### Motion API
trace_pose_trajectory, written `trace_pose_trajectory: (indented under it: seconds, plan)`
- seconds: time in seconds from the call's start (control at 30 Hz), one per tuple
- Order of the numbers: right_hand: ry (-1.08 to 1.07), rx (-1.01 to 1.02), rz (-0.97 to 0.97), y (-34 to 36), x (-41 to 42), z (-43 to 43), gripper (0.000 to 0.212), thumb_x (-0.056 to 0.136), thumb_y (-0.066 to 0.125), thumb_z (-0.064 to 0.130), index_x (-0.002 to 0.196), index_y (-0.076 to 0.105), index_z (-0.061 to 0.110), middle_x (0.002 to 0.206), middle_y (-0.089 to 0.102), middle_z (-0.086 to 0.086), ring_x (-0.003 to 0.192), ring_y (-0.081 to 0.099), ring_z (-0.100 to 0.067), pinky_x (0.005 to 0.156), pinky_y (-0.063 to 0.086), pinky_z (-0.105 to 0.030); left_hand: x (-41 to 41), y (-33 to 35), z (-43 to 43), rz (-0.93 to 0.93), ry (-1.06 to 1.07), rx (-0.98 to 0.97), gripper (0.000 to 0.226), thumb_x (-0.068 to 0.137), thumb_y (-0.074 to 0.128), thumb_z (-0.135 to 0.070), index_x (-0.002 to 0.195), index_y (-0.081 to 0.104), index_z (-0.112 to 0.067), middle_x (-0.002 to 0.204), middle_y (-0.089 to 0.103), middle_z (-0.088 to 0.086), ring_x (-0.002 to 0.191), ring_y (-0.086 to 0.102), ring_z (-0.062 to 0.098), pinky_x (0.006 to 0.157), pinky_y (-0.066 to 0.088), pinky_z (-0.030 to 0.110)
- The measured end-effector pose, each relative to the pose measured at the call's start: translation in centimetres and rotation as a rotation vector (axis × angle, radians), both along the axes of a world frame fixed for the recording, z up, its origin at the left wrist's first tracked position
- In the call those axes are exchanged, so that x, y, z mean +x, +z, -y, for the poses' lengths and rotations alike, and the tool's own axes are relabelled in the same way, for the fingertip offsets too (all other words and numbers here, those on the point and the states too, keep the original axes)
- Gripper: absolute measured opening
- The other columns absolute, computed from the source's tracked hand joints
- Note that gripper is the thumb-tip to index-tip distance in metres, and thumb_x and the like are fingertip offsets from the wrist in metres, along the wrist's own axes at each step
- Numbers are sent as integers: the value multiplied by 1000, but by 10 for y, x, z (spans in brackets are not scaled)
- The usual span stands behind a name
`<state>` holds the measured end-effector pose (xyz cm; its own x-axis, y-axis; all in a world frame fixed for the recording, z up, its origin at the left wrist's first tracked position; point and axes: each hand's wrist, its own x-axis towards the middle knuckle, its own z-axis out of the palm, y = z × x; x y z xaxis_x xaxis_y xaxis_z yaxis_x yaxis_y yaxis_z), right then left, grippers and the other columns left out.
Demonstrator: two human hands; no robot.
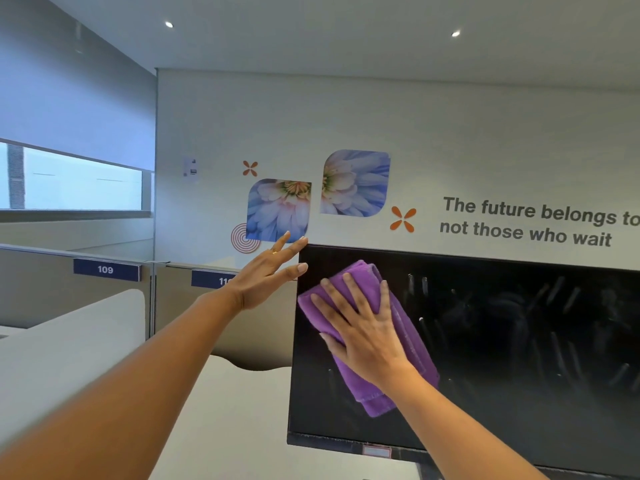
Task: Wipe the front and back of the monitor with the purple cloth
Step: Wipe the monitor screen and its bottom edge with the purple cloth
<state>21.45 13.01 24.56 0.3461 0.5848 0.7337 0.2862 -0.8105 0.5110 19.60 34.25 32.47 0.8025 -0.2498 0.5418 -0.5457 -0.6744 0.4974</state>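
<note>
Monitor [502,341]: dark, unlit screen facing the camera, cut off by the frame on its right side. Faint streaks and reflections show across the screen.

Purple cloth [410,341]: folded into a long pad and lying flat against the front of the monitor, in the screen's upper left area. It runs diagonally from near the monitor's upper left corner down toward the screen's lower middle.

Right hand [360,327]: flat on the cloth, fingers straight and spread wide, palm pressing the cloth to the screen. The fingertips point toward the monitor's upper left corner.

Left hand [266,271]: held wide, fingers straight and fanned, holding nothing. Its fingertips meet the monitor's upper left corner and left edge. A ring [274,252] sits on one finger.

Sticker [376,451]: small, on the monitor's lower bezel; its print is unreadable.

Desk surface [242,410]: pale, left of and below the monitor.

Partition panels: left of the monitor and behind it, carrying a blue number plate [105,269] reading 109 and a second plate partly hidden by the left forearm.

Wall [450,133]: behind and above the monitor, bearing two flower pictures [278,209] [355,183], orange motifs and grey lettering [533,221].

Window [69,178]: far left of the monitor.

Ceiling lights [169,24] [455,33]: two, lit, high above the monitor.
</note>
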Motion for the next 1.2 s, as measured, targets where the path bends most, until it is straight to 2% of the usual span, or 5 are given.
trace_pose_trajectory:
  seconds: [0.23,0.53,0.8,1.03,1.2]
  plan:
    - [-30,275,14,29,4,-4,63,90,29,37,149,9,23,154,14,-3,142,8,-33,106,3,-66,3,-6,3,16,-67,-136,84,64,24,-68,141,16,-37,157,4,-5,144,7,17,115,10,45]
    - [-15,291,-37,34,1,-44,60,92,25,49,146,19,25,153,22,-3,142,12,-34,103,10,-71,5,-11,4,60,-81,-229,75,67,19,-67,136,17,-36,156,11,-1,139,8,6,117,9,43]
    - [-81,81,15,17,0,41,62,91,30,49,147,17,27,155,15,-2,142,10,-31,107,8,-66,-5,-18,25,373,255,71,82,75,2,-55,146,22,-19,154,19,3,144,11,13,114,2,26]
    - [-198,370,-17,29,-2,77,59,96,8,49,148,14,22,156,10,-4,143,8,-32,110,3,-62,-5,-22,35,465,387,178,79,78,3,-52,147,20,-15,154,19,2,136,-5,3,114,-5,33]
    - [-155,436,-26,38,-3,34,62,93,22,47,148,11,22,156,9,-5,143,7,-32,108,5,-65,-5,-27,35,421,452,198,80,78,1,-56,148,17,-19,155,16,-1,144,2,10,115,-4,36]
